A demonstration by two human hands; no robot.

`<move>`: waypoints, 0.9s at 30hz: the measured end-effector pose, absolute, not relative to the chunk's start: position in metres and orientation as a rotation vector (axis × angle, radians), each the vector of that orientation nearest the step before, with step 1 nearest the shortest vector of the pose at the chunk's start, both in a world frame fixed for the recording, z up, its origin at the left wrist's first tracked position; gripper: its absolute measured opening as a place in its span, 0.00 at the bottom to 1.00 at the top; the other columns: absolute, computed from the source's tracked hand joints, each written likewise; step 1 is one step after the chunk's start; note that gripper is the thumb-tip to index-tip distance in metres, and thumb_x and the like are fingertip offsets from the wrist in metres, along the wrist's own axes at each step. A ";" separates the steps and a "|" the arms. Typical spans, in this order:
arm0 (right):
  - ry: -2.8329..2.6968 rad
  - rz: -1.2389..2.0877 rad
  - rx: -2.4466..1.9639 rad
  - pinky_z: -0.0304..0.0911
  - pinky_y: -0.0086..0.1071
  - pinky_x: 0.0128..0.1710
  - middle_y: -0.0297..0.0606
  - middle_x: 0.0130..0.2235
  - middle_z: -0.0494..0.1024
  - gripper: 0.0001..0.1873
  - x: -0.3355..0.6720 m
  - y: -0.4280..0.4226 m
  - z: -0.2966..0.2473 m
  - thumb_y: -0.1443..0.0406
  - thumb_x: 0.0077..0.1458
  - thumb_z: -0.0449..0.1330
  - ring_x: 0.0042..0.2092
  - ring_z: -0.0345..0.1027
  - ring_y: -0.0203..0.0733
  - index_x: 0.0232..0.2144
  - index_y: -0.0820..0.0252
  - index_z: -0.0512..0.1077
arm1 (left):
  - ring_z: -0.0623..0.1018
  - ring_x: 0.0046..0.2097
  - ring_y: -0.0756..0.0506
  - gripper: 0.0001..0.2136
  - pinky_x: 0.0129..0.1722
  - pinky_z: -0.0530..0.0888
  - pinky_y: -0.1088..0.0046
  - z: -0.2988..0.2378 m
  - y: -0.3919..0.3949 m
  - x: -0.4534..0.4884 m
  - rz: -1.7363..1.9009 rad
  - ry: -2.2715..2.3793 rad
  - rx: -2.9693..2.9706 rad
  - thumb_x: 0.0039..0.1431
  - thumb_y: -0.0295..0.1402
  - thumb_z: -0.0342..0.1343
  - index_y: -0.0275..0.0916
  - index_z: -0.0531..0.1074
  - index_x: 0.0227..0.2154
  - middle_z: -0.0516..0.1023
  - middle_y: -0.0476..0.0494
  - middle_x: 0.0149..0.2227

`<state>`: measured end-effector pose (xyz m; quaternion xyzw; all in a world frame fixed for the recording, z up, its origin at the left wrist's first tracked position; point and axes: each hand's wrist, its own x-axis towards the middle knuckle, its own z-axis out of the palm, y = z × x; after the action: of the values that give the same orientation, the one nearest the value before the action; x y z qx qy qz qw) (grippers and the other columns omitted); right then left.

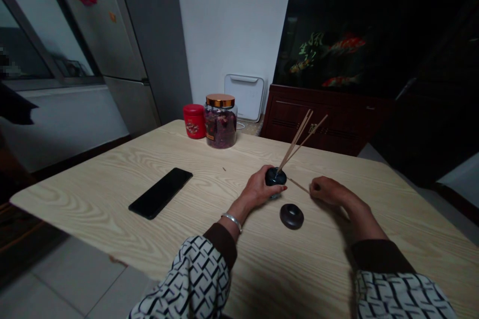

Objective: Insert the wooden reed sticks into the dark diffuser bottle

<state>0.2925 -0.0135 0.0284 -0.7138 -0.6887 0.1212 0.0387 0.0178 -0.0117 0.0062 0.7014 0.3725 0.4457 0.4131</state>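
Black pot (276,177) gripped in the left hand (258,189) — two sticks (297,139) in, third stick (298,185) at the curled right hand (329,190), dark disc (291,216) at five o'clock.

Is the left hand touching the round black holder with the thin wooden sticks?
Touching: the head view shows the left hand wrapped against the round black holder.
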 end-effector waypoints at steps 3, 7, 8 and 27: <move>-2.145 0.433 -2.165 0.59 0.29 0.34 0.39 0.34 0.80 0.02 0.291 -0.012 0.026 0.69 0.46 0.62 0.34 0.70 0.39 0.27 0.58 0.75 | 0.77 0.45 0.42 0.29 0.47 0.75 0.64 0.006 -0.012 0.018 1.121 0.932 1.759 0.46 0.42 0.70 0.39 0.70 0.51 0.78 0.41 0.44; -2.140 0.459 -2.133 0.60 0.29 0.36 0.37 0.36 0.80 0.08 0.290 -0.012 0.032 0.70 0.46 0.62 0.37 0.70 0.39 0.32 0.57 0.76 | 0.77 0.45 0.42 0.30 0.47 0.75 0.65 0.005 -0.012 0.018 1.118 0.945 1.764 0.46 0.42 0.70 0.39 0.70 0.51 0.78 0.42 0.44; -2.138 0.474 -2.100 0.60 0.29 0.36 0.37 0.36 0.80 0.08 0.290 -0.013 0.037 0.69 0.46 0.62 0.37 0.70 0.39 0.32 0.58 0.76 | 0.77 0.45 0.42 0.30 0.47 0.75 0.64 0.005 -0.012 0.018 1.115 0.948 1.764 0.46 0.42 0.70 0.39 0.70 0.51 0.78 0.42 0.44; -1.029 0.352 -0.856 0.69 0.26 0.26 0.34 0.35 0.77 0.11 0.213 -0.055 0.136 0.64 0.45 0.71 0.32 0.72 0.34 0.33 0.58 0.76 | 0.77 0.45 0.43 0.30 0.46 0.73 0.68 0.006 -0.012 0.018 1.092 0.989 1.804 0.46 0.44 0.70 0.40 0.70 0.52 0.79 0.44 0.43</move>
<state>0.2127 -0.0549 0.1360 -0.3946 -0.4742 0.1624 0.7701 0.0180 -0.0117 0.0061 0.7116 0.3899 0.4308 0.3950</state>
